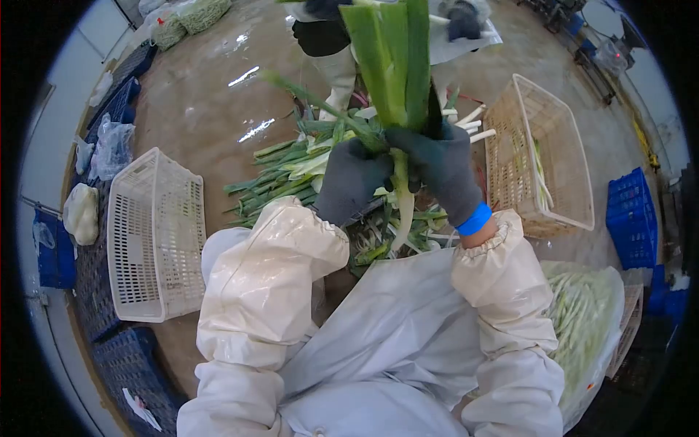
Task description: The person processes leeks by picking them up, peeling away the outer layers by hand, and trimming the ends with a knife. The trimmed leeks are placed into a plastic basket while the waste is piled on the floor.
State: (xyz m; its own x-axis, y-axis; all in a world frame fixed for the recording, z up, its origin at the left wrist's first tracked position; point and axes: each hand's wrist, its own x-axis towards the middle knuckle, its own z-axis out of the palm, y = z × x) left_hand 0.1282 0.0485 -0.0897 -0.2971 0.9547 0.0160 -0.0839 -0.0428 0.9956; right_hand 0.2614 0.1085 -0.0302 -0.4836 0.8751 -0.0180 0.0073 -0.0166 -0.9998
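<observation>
A large leek [389,65] stands upright in front of me, its broad green leaves up and its pale stalk [403,207] hanging down. My right hand [440,167], in a dark grey glove with a blue band at the wrist, is closed around it where the leaves meet the stalk. Gloved as well, my left hand [349,178] is closed at the leek's left side on a green leaf [328,105] that sticks out to the upper left. A dark narrow shape beside my right hand cannot be made out. Below lies a pile of leeks [284,171] with loose trimmings.
A white slotted crate [156,240] stands at left; another crate [539,156] at right holds a few stalks. A bag of green stalks [582,320] lies lower right, near a blue crate [632,218]. Across the pile, another person [335,73] is partly visible. The floor [196,95] looks wet.
</observation>
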